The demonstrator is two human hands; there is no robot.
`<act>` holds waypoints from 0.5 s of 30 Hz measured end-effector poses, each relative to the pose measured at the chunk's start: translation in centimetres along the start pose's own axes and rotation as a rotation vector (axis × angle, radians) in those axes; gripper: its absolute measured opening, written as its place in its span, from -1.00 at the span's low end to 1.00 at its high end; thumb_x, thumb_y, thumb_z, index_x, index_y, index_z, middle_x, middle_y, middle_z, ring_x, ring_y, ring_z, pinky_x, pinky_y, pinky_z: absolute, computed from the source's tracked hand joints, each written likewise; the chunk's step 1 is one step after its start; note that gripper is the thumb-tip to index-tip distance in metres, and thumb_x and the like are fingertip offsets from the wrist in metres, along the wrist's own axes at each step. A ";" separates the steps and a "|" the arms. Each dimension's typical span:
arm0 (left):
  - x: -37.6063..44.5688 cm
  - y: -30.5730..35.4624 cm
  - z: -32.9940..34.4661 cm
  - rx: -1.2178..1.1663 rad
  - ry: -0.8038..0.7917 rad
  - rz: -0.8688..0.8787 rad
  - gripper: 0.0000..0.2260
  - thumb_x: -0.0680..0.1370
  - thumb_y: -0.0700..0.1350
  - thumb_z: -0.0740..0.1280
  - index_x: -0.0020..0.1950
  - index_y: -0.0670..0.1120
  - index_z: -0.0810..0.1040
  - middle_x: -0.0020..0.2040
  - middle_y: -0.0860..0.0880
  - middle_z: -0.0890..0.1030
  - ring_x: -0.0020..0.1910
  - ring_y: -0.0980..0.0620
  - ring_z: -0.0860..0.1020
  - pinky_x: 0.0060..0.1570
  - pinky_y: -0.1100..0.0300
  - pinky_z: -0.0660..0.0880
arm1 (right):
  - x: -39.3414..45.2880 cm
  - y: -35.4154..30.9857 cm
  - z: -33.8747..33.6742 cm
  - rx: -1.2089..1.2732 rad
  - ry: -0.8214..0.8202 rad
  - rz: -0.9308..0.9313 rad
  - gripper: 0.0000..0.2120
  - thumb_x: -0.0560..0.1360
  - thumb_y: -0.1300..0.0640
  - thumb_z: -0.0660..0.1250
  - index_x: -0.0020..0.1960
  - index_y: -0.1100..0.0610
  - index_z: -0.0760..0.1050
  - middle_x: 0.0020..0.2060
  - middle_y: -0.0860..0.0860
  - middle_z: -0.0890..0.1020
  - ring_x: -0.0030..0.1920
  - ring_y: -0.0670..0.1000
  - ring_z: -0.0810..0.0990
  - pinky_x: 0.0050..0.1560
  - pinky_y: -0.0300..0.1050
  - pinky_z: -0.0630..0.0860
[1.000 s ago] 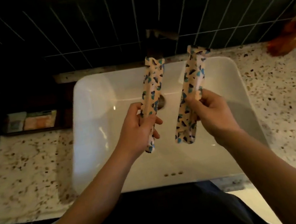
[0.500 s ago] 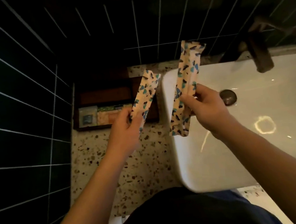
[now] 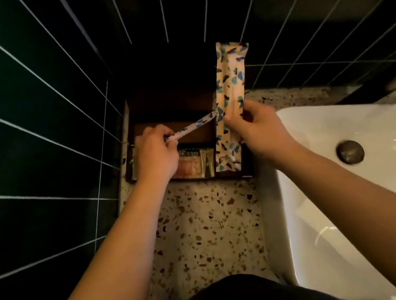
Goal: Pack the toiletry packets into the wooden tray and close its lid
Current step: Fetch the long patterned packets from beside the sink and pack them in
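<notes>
My left hand pinches a slim cream packet with blue specks, long axis running up-right toward my right hand, which grips a wider, upright packet of the same print. The dark wooden tray sits directly under both hands, left hand nearer its open back slot. Small sachets lie beside my left wrist. Lid lost in shadow, can't make it out.

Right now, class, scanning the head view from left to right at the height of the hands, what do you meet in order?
Dark tiled wall → left hand with an edge-on patterned packet → upright patterned packet → right hand → white sink → drain plug.
</notes>
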State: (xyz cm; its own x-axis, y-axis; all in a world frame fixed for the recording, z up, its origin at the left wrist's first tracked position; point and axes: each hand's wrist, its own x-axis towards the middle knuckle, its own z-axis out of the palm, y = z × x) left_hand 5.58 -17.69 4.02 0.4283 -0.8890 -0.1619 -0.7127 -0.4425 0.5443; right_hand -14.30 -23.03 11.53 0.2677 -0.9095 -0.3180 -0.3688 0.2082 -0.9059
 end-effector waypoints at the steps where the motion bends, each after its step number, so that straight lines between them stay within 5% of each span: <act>1: 0.6 -0.1 0.3 0.028 0.015 0.018 -0.85 0.60 -0.09 0.34 0.15 -0.01 0.58 0.12 -0.07 0.52 0.17 -0.17 0.45 0.12 -0.08 0.46 | 0.7 0.0 0.3 -0.011 -0.001 -0.004 -0.79 0.61 0.13 0.30 0.23 0.07 0.53 0.00 -0.12 0.68 -0.01 -0.16 0.68 -0.01 -0.15 0.64; 11: 5.1 -1.9 3.2 0.336 0.084 0.099 -0.75 0.46 -0.16 0.45 0.11 0.02 0.59 0.18 -0.10 0.53 0.21 -0.21 0.41 0.17 -0.09 0.31 | 4.0 0.1 1.7 -0.047 -0.032 0.013 -0.88 0.59 0.07 0.31 0.10 -0.12 0.50 0.01 -0.13 0.68 0.00 -0.12 0.69 0.05 -0.02 0.64; 15: 5.7 -2.7 4.3 0.324 0.083 0.108 -0.78 0.46 -0.18 0.42 0.09 -0.01 0.60 0.15 -0.12 0.56 0.16 -0.24 0.42 0.12 -0.10 0.32 | 3.9 0.4 2.0 -0.025 -0.041 0.018 -0.86 0.59 0.09 0.32 0.11 -0.12 0.49 -0.03 -0.17 0.66 0.00 -0.17 0.67 0.03 -0.14 0.64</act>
State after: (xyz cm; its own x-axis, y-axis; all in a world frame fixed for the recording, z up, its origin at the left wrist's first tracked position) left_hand 7.60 -22.05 -1.89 0.3746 -0.9262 -0.0430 -0.8901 -0.3723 0.2629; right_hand -11.60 -25.74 9.34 0.2967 -0.8902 -0.3457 -0.3962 0.2146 -0.8927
